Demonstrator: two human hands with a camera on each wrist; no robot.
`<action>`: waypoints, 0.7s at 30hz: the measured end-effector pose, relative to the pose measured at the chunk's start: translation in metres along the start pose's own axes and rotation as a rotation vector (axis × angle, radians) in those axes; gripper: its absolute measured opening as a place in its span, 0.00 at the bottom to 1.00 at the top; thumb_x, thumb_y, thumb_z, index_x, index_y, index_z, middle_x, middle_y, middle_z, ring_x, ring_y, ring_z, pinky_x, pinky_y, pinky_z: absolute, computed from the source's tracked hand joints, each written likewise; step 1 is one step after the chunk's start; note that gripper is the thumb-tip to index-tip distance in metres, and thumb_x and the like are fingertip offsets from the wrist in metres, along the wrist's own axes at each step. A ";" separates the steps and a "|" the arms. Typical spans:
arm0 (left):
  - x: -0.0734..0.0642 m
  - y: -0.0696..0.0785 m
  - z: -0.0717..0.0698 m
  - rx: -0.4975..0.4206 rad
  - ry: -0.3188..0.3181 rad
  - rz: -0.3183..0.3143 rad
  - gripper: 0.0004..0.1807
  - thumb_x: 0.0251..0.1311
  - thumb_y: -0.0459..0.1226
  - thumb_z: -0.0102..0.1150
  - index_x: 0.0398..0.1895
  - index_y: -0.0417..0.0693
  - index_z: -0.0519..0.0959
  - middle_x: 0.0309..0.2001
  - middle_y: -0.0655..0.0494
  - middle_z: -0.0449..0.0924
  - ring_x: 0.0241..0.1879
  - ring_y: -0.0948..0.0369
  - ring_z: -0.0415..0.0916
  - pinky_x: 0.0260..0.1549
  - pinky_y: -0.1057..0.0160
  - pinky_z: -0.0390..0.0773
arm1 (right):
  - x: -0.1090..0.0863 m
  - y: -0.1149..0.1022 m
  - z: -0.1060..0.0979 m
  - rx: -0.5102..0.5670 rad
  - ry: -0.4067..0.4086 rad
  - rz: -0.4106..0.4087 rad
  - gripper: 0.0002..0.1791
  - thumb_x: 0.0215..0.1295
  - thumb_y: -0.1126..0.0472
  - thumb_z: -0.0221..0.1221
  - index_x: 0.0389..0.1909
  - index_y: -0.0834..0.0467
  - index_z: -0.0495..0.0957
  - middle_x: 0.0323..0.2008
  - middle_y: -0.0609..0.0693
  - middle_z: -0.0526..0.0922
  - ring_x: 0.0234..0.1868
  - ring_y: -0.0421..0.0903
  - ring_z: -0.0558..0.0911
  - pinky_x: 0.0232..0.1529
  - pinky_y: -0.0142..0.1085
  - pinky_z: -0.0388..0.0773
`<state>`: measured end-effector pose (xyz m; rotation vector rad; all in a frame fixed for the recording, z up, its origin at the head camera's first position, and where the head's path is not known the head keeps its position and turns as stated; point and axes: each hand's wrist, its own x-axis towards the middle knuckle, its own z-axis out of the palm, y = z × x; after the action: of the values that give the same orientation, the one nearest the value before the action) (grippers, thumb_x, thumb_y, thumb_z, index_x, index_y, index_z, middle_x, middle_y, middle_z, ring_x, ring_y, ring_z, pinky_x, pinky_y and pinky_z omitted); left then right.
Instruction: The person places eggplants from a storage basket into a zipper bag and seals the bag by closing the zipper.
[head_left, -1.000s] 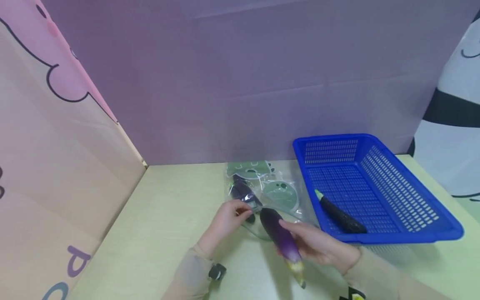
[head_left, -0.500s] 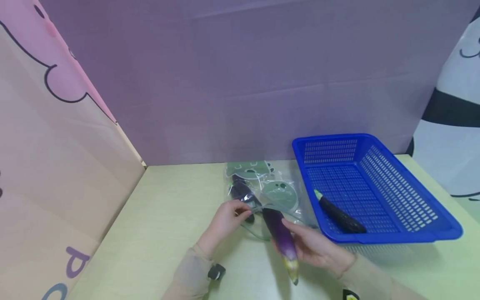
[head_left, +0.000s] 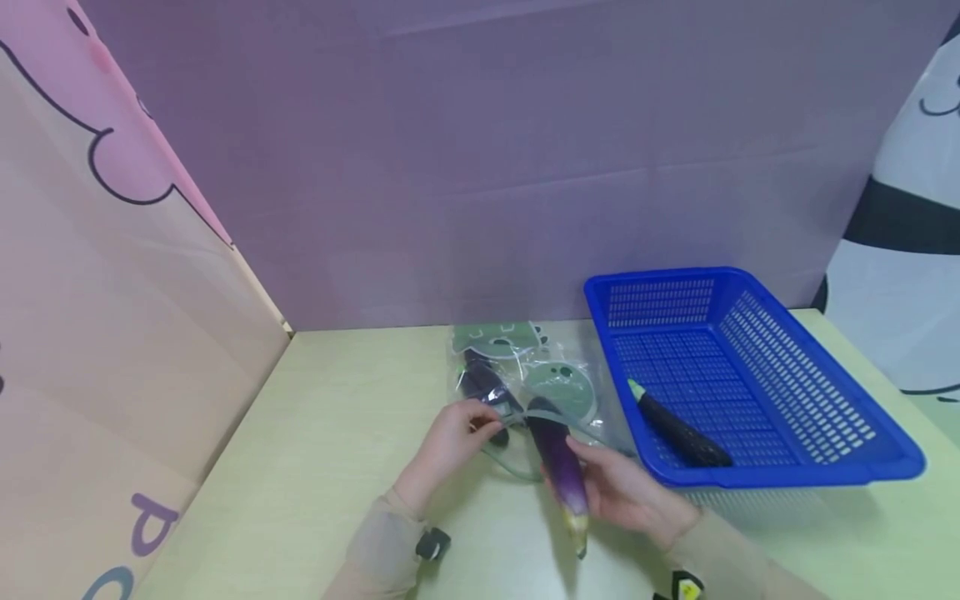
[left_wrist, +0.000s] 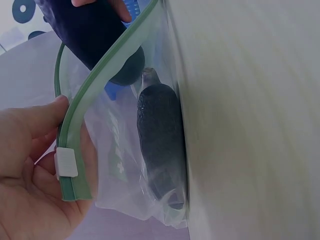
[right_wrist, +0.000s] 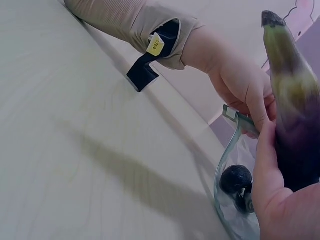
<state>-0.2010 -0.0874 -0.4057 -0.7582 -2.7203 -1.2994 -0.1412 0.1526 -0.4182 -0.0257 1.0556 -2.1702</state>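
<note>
My right hand (head_left: 626,492) grips a long purple eggplant (head_left: 566,475) with a yellowish stem end pointing toward me. The eggplant's dark far end is inside the mouth of a clear zip bag (left_wrist: 112,135) with a green zip edge and dinosaur prints. With thumb and fingers, my left hand (head_left: 450,437) pinches the zip edge near its white slider (left_wrist: 66,162), and the mouth gapes. Inside the bag lie dark elongated vegetables (left_wrist: 161,135), one with a pale stem; in the right wrist view their dark rounded ends (right_wrist: 236,179) show.
A blue plastic basket (head_left: 817,367) stands right of the bag, holding one dark, long vegetable (head_left: 682,429) with a pale green tip. The pale wooden table (head_left: 322,467) ends at a purple backdrop (head_left: 487,183). A printed panel (head_left: 112,333) bounds the left side.
My right hand has pushed the eggplant forward, so its dark end has gone from the bag's mouth to inside it. The left hand has stayed at the zip edge.
</note>
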 end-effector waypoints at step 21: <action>-0.001 0.002 0.000 0.039 0.004 0.027 0.03 0.55 0.29 0.61 0.33 0.39 0.82 0.32 0.50 0.82 0.31 0.59 0.78 0.32 0.73 0.77 | 0.025 0.005 -0.015 0.223 -0.054 -0.113 0.12 0.74 0.59 0.42 0.54 0.59 0.60 0.47 0.57 0.79 0.48 0.45 0.81 0.54 0.32 0.76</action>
<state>-0.1987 -0.0870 -0.4040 -0.7852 -2.7134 -1.2373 -0.1617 0.1457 -0.4387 -0.0424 0.7945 -2.3645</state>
